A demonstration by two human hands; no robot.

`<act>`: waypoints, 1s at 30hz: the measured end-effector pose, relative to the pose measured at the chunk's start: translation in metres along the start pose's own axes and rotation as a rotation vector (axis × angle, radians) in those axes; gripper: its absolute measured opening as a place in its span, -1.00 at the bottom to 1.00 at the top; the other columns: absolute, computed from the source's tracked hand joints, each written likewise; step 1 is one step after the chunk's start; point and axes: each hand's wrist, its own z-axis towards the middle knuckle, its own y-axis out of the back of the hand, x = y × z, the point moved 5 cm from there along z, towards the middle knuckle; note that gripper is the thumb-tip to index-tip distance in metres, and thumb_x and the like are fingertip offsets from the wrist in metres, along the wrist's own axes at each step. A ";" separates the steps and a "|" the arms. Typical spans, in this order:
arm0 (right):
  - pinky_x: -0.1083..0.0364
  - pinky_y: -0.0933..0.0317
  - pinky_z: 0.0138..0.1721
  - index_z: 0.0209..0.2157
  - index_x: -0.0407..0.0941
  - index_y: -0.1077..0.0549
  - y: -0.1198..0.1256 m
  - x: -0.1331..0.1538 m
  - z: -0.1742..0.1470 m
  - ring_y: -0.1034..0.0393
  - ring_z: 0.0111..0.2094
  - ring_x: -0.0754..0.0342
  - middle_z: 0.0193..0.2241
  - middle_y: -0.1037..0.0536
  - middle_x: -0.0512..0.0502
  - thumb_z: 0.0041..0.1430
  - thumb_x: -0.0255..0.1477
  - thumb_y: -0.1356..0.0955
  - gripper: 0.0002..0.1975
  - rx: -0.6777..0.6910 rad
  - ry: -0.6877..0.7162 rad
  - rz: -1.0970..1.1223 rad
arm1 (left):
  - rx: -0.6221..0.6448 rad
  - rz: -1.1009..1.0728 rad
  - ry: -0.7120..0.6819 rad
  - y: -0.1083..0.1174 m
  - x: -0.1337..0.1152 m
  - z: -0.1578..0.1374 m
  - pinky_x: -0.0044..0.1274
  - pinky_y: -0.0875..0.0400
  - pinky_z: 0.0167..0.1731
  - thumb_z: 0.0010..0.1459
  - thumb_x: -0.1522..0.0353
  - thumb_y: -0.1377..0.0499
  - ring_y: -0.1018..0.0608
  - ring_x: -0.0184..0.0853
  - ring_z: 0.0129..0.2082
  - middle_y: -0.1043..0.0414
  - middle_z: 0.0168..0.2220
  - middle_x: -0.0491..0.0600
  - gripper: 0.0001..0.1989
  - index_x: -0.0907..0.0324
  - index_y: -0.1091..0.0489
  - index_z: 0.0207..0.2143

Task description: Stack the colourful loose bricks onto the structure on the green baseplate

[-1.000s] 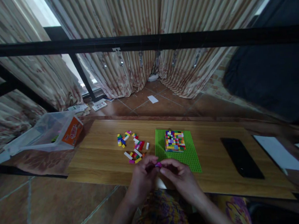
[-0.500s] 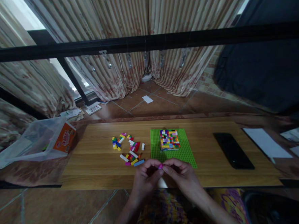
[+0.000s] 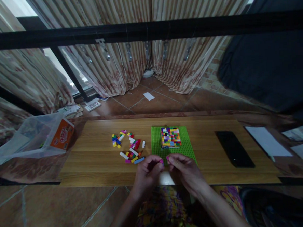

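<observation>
My left hand (image 3: pixel 149 169) pinches a small pink brick (image 3: pixel 161 161) between thumb and forefinger. Another pink brick (image 3: pixel 168 157) sits in the fingertips of my right hand (image 3: pixel 182 168), a short gap away from the first. Both hands hover over the front edge of a green baseplate (image 3: pixel 187 149). On that plate stands a square block of many coloured bricks (image 3: pixel 170 137). To the left, loose bricks lie in a scattered group, with a blue brick (image 3: pixel 139 160) closest to my left hand.
A wooden table (image 3: pixel 87 162) carries all this. Right of the baseplate lies a black phone-like slab (image 3: pixel 234 148), with white paper (image 3: pixel 267 140) beyond it. A clear plastic bin (image 3: pixel 37 134) with an orange label stands off the table's left end. A dark rail (image 3: pixel 146 31) crosses behind.
My hands were together at one pink piece; now they are slightly apart, each with a pink brick. The whole view has shifted a little upward.
</observation>
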 end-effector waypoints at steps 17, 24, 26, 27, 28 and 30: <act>-0.09 -0.14 0.04 -0.45 0.00 -0.61 0.049 0.057 0.109 -0.35 -0.07 -0.07 -0.18 -0.51 -0.10 -0.06 -0.19 -0.46 -0.80 -0.183 0.560 -0.721 | -0.078 0.297 -0.130 0.030 0.038 -0.003 -0.55 -0.32 -0.29 0.16 0.34 -0.16 -0.45 -0.35 -0.32 -0.41 -0.36 -0.03 -0.89 0.21 -0.43 -0.33; -0.08 -0.14 0.04 -0.46 -0.03 -0.60 0.051 0.050 0.115 -0.34 -0.03 -0.07 -0.18 -0.52 -0.10 -0.05 -0.20 -0.44 -0.80 -0.165 0.567 -0.771 | -0.071 0.349 -0.148 0.030 0.034 -0.003 -0.55 -0.31 -0.30 0.17 0.36 -0.15 -0.44 -0.36 -0.33 -0.42 -0.36 -0.03 -0.89 0.21 -0.42 -0.36; -0.07 -0.15 0.03 -0.47 -0.04 -0.58 0.051 0.049 0.117 -0.35 -0.03 -0.07 -0.18 -0.53 -0.10 -0.06 -0.20 -0.44 -0.80 -0.168 0.539 -0.748 | -0.067 0.353 -0.151 0.030 0.034 -0.003 -0.55 -0.31 -0.30 0.18 0.36 -0.14 -0.45 -0.35 -0.33 -0.41 -0.37 -0.03 -0.89 0.21 -0.42 -0.34; -0.07 -0.16 0.02 -0.47 -0.05 -0.58 0.051 0.048 0.118 -0.36 -0.04 -0.07 -0.18 -0.53 -0.10 -0.07 -0.21 -0.45 -0.80 -0.172 0.518 -0.719 | -0.065 0.350 -0.151 0.030 0.034 -0.004 -0.54 -0.31 -0.30 0.18 0.36 -0.14 -0.45 -0.35 -0.34 -0.41 -0.37 -0.03 -0.89 0.21 -0.42 -0.34; -0.07 -0.17 0.01 -0.46 -0.06 -0.57 0.051 0.046 0.119 -0.37 -0.07 -0.07 -0.20 -0.54 -0.11 -0.09 -0.21 -0.45 -0.79 -0.178 0.490 -0.676 | -0.064 0.345 -0.149 0.029 0.034 -0.004 -0.54 -0.32 -0.30 0.18 0.35 -0.14 -0.45 -0.35 -0.34 -0.41 -0.37 -0.04 -0.89 0.21 -0.42 -0.34; -0.05 -0.21 -0.06 -0.42 -0.09 -0.56 0.052 0.042 0.121 -0.41 -0.15 -0.05 -0.25 -0.56 -0.10 -0.15 -0.22 -0.48 -0.74 -0.196 0.421 -0.567 | -0.069 0.331 -0.139 0.030 0.035 -0.004 -0.54 -0.32 -0.30 0.17 0.35 -0.15 -0.45 -0.35 -0.33 -0.41 -0.37 -0.04 -0.89 0.20 -0.43 -0.34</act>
